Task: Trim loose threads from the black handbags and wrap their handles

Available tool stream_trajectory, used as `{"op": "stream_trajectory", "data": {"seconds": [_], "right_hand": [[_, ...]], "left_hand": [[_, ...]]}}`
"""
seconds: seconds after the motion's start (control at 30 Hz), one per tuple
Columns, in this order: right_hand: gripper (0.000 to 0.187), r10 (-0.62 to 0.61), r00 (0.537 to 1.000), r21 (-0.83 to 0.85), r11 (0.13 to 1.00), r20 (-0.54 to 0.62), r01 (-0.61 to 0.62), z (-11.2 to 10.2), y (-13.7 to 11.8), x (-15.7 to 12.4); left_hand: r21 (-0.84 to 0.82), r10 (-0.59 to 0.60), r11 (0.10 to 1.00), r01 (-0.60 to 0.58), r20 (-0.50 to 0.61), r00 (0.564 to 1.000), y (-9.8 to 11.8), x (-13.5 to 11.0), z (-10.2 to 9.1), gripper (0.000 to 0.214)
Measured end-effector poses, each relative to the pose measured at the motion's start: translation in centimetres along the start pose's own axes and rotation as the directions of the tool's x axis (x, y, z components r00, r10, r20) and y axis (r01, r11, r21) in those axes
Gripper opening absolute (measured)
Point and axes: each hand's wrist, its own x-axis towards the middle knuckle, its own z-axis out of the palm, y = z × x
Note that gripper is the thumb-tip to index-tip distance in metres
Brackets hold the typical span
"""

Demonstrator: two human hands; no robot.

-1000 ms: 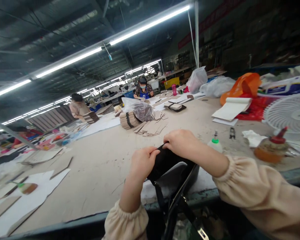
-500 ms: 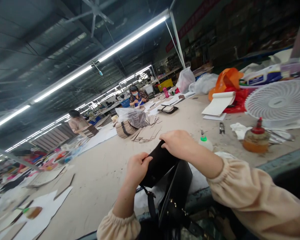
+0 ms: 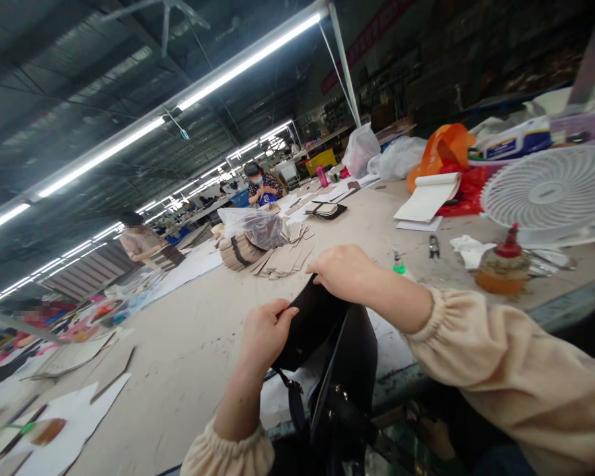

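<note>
A black handbag (image 3: 359, 350) with straps and small gold-coloured metal fittings leans at the near edge of the table. Its raised black flap or panel (image 3: 307, 324) is stretched between my hands. My left hand (image 3: 265, 334) pinches the left edge of that panel between thumb and fingers. Gripping its upper right corner is my right hand (image 3: 344, 274), closed with the fingertips curled over the edge. The inside of the bag and the fingers behind the panel are hidden.
Beyond my hands lie stacked grey-brown card pieces (image 3: 240, 252) and a plastic bag (image 3: 255, 228). To the right are a snipper (image 3: 434, 246), a red-capped glue bottle (image 3: 503, 271) and a white fan (image 3: 550, 188). A glue bottle (image 3: 49, 431) lies at left. Two co-workers (image 3: 262, 188) (image 3: 141, 241) work farther off.
My view has shifted slightly, so the table things sit a little farther left and higher. Both hands keep their hold on the black panel, which has barely moved.
</note>
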Motion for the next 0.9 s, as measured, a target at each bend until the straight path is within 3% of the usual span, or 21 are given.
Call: {"op": "stream_trajectory", "data": {"seconds": [0.47,0.6,0.7,0.8,0.9], "right_hand": [[0.023,0.04,0.998,-0.007,0.999,0.044,-0.04,0.2,-0.5,0.7],[0.025,0.066,0.996,0.011,0.998,0.053,-0.067,-0.2,-0.9,0.7],[0.025,0.084,0.995,0.028,0.996,0.056,-0.086,-0.2,-0.9,0.9],[0.024,0.086,0.995,0.098,0.991,0.051,-0.091,0.1,-0.3,0.9],[0.026,0.139,0.988,0.278,0.953,-0.063,-0.117,0.3,0.7,-0.2]], "left_hand": [[0.031,-0.002,1.0,0.001,0.009,1.0,-0.2,0.2,-0.2,0.028],[0.072,0.022,0.997,-0.028,0.088,0.996,0.6,0.8,-1.1,0.026],[0.057,0.096,0.993,-0.101,0.078,0.992,1.8,2.0,-1.1,0.025],[0.092,0.11,0.989,-0.112,0.03,0.993,2.8,3.3,-0.3,0.027],[0.174,0.09,0.981,-0.084,-0.028,0.996,3.1,4.2,0.7,0.028]]}}
